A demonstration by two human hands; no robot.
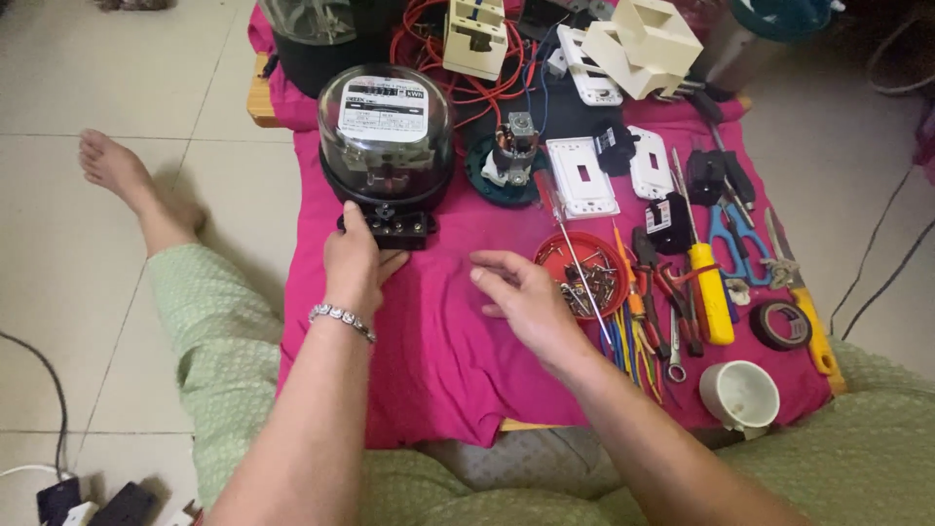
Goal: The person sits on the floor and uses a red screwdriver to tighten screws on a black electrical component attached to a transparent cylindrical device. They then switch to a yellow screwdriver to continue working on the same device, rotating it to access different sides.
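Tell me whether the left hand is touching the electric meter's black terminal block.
Touching. The head view shows the left hand with its fingers resting against the black terminal block at the electric meter's base.

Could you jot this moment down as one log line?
left hand: touching black terminal block of glass-domed electric meter | right hand: empty, above pink cloth | beside: round red screw tray
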